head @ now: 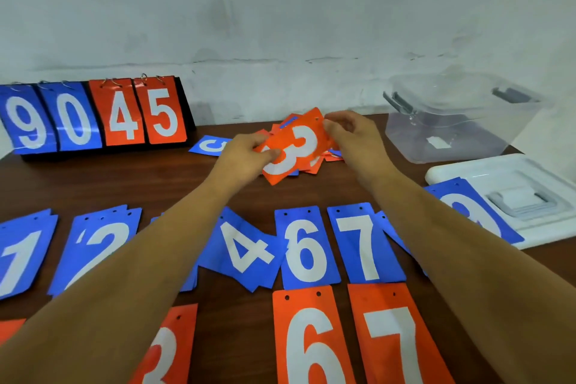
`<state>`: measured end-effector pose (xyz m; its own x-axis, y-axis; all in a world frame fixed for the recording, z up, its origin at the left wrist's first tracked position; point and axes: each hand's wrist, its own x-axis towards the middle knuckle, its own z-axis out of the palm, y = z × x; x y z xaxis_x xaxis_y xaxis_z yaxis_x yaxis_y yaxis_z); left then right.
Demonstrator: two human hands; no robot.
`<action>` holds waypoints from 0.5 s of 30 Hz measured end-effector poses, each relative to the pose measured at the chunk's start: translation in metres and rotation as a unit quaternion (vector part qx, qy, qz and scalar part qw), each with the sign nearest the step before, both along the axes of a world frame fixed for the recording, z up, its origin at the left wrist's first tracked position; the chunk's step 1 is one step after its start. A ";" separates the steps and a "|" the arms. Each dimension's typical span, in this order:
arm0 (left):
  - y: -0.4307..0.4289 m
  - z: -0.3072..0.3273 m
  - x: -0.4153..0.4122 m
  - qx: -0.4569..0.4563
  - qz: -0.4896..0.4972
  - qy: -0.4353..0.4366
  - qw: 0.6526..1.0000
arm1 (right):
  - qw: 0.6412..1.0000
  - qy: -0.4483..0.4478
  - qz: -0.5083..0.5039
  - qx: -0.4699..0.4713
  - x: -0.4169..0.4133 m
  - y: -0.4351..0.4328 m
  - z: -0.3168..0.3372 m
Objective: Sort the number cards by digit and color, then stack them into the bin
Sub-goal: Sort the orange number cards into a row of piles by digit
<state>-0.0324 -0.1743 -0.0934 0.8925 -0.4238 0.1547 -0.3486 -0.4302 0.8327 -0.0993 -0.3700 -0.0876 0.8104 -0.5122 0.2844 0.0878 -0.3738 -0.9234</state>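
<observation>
"Blue and orange at the far left, what stands there?"

"That's a flip scoreboard (93, 117) at the back of the table (124, 184), reading 9, 0, 4, 5. Nearer lie a blue 1 (18, 256) and a blue 2 (99, 246)."

"And the hands?"

"The left hand (243, 159) pinches the lower left edge of an orange 3 card (296, 146), thumb on top. The right hand (352, 131) pinches its upper right corner with curled fingers (331, 127). The card is held tilted above a loose pile of cards (332, 155) at mid-table."

"Further right?"

"In the near row lie a blue 4 (243, 249), blue 6 (307, 248) and blue 7 (363, 243), with an orange 6 (308, 340) and orange 7 (396, 337) just below. A clear bin (461, 121) stands back right. Its white lid (505, 171) lies nearer, and a blue card (473, 209) overlaps its left edge."
</observation>
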 end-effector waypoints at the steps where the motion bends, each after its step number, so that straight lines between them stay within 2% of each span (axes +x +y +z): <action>1: 0.010 -0.001 0.003 -0.045 0.039 0.023 0.998 | 0.999 0.018 -0.038 -0.007 0.007 0.001 -0.006; 3: 0.030 -0.004 0.006 -0.121 0.100 0.076 0.985 | 0.988 0.098 -0.070 -0.100 0.018 0.007 -0.021; 5: 0.048 -0.009 0.007 -0.159 0.130 0.119 0.971 | 0.957 0.167 -0.009 -0.239 0.027 0.017 -0.039; 7: 0.062 -0.014 0.009 -0.165 0.152 0.147 0.963 | 0.918 0.206 0.065 -0.332 0.033 0.030 -0.049; 10: 0.076 -0.017 0.010 -0.163 0.172 0.184 0.954 | 0.891 0.229 0.113 -0.376 0.044 0.040 -0.054; 13: 0.081 -0.018 0.010 -0.173 0.177 0.216 0.945 | 0.873 0.248 0.086 -0.410 0.051 0.044 -0.058; 15: 0.083 -0.019 0.010 -0.176 0.173 0.223 0.943 | 0.839 0.253 0.062 -0.478 0.053 0.049 -0.060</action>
<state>-0.0226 -0.0917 -0.1126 0.9774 -0.0880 -0.1920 0.1805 -0.1243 0.9757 -0.0458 -0.3210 -0.1477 0.9815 -0.1492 0.1199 -0.1323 -0.9815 -0.1384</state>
